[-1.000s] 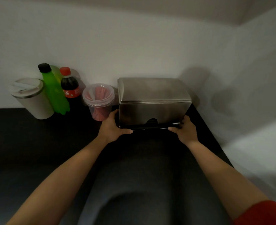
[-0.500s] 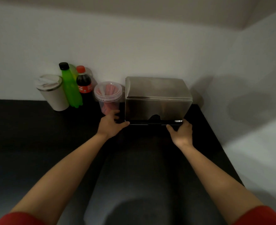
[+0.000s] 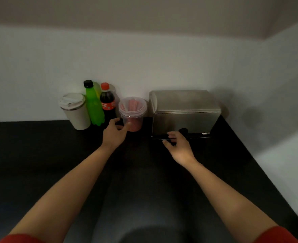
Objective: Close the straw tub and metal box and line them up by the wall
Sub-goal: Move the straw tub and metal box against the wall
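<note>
The metal box (image 3: 185,113) stands closed against the back wall, near the right corner of the black counter. Left of it, with a small gap, stands the clear straw tub (image 3: 132,113), its lid on and pink straws inside. My left hand (image 3: 114,135) reaches toward the tub's lower left side with fingers spread, fingertips at or just short of its wall. My right hand (image 3: 177,145) hovers at the box's lower front edge, fingers loosely curled and apart, holding nothing.
A white travel mug (image 3: 74,111), a green bottle (image 3: 93,106) and a cola bottle (image 3: 107,104) stand in a row by the wall, left of the tub. The counter (image 3: 39,151) ends at the right wall.
My left hand left the box's front left corner and moved left toward the tub. My right hand slid left along the box's front edge and loosened. The view pulled back.
</note>
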The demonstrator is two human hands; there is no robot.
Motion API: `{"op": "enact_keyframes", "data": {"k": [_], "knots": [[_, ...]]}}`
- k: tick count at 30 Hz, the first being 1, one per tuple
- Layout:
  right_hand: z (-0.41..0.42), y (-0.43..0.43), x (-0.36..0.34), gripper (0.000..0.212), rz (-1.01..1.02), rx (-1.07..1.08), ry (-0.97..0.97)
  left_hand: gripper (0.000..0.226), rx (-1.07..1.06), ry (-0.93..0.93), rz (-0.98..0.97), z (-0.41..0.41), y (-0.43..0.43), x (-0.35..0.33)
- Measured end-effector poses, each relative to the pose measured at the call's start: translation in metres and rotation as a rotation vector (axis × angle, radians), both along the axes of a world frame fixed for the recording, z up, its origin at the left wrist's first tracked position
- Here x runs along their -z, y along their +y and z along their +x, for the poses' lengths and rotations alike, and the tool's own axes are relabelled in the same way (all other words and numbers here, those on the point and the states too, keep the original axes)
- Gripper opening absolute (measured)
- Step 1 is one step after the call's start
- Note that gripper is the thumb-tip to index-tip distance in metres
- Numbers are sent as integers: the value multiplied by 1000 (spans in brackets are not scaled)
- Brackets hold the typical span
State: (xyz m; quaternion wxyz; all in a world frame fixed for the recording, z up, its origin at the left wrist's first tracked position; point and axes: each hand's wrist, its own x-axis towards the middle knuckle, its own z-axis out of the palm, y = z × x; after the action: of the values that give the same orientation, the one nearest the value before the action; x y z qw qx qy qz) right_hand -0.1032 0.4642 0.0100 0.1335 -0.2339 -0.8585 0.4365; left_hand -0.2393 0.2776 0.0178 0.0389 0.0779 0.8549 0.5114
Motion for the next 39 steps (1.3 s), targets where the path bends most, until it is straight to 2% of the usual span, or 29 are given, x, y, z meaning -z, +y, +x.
{"op": "enact_keyframes", "data": {"k": [6, 14, 18, 21, 25, 31, 39], "knots": [[-32, -43, -7, 47, -60, -127, 23, 67, 68, -65, 46, -28, -10, -8], [-77, -60, -19, 78, -108, -207, -21, 69, 126, -153, 135, -51, -2, -10], [-94, -67, -27, 72, -131, -215, 138, 65, 131, -144, 158, -61, 4, -11], [-104, -68, -29, 67, -100, -214, 186, 61, 115, -123, 157, -68, 8, -12], [-112, -65, -28, 69, -53, -206, 153, 58, 129, -165, 228, -73, 8, -10], [-114, -65, -25, 80, -22, -174, 86, 39, 113, -95, 261, -74, 7, -13], [-111, -65, -26, 81, -33, -172, 76, 46, 124, -118, 276, -77, 6, -14]]}}
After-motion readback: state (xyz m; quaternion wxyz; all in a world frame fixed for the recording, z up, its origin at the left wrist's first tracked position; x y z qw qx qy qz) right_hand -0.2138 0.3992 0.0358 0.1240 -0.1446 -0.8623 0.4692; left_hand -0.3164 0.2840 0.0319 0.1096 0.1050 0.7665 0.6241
